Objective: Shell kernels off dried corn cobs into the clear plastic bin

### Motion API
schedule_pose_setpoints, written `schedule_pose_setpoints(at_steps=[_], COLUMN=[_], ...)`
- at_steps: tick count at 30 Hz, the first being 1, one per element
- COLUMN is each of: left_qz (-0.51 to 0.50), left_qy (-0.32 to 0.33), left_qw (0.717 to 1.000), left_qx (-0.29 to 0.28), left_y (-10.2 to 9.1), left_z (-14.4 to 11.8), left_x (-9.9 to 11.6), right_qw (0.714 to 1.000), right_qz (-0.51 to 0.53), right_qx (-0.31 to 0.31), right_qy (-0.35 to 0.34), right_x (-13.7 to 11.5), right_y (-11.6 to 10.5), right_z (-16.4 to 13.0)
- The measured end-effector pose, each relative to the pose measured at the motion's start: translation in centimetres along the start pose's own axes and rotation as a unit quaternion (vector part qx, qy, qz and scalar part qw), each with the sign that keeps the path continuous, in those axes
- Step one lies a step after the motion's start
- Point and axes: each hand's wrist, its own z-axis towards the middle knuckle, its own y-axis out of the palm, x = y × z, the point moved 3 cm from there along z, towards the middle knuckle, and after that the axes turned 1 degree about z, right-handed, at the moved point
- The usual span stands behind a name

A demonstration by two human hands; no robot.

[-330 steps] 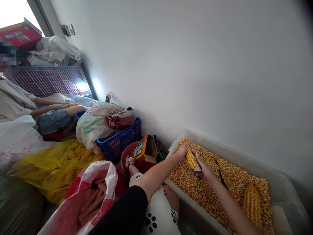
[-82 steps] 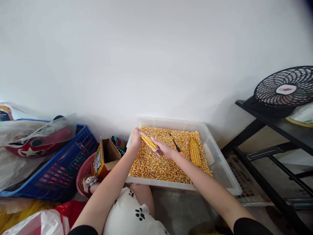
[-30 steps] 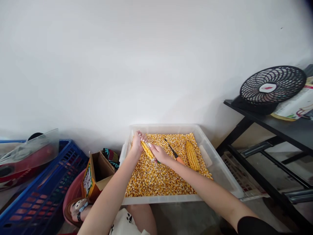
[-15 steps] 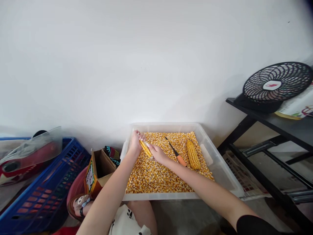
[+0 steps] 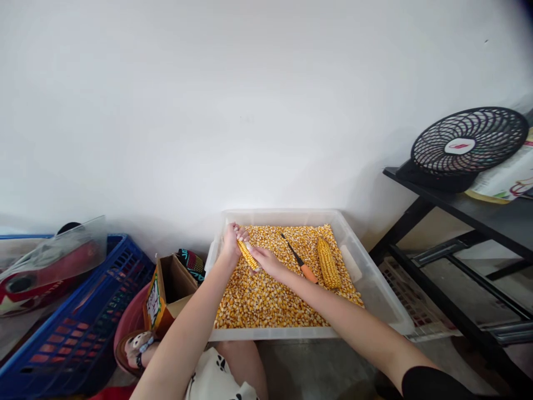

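Both my hands grip one partly stripped corn cob over a clear plastic tub filled with loose yellow kernels. My left hand holds the cob's far end and my right hand holds its near end. A whole corn cob lies on the kernels at the tub's right. Between it and my right hand rests a screwdriver with an orange handle.
A blue crate with a bagged red item stands at the left. An open cardboard box and a pink basin sit beside the tub. A black metal shelf with a black fan stands at the right. My knee is below the tub.
Long ago the camera faced left toward another person and bags of cobs; it now faces the tub. In the last second my hands barely shifted on the cob.
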Motion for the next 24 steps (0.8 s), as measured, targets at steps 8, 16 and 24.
schedule_pose_setpoints(at_steps=[8,16,24], left_qz=[-0.007,0.036,0.061], left_qy=[0.009,0.084,0.082], left_qw=[1.0,0.996,0.995], left_qx=[-0.012,-0.011,0.0], left_y=[-0.2,-1.0,-1.2], left_z=[0.0,-0.1,-0.5], left_x=[0.3,1.5,1.1], right_qw=[1.0,0.814,0.833], right_qz=[-0.013,-0.52,-0.509], right_qx=[-0.002,0.063,0.014], right_qy=[0.011,-0.251,-0.217], right_x=[0.3,-3.3,-1.6], right_y=[0.3,-1.2,-0.3], right_z=[0.0,-1.7,-1.4])
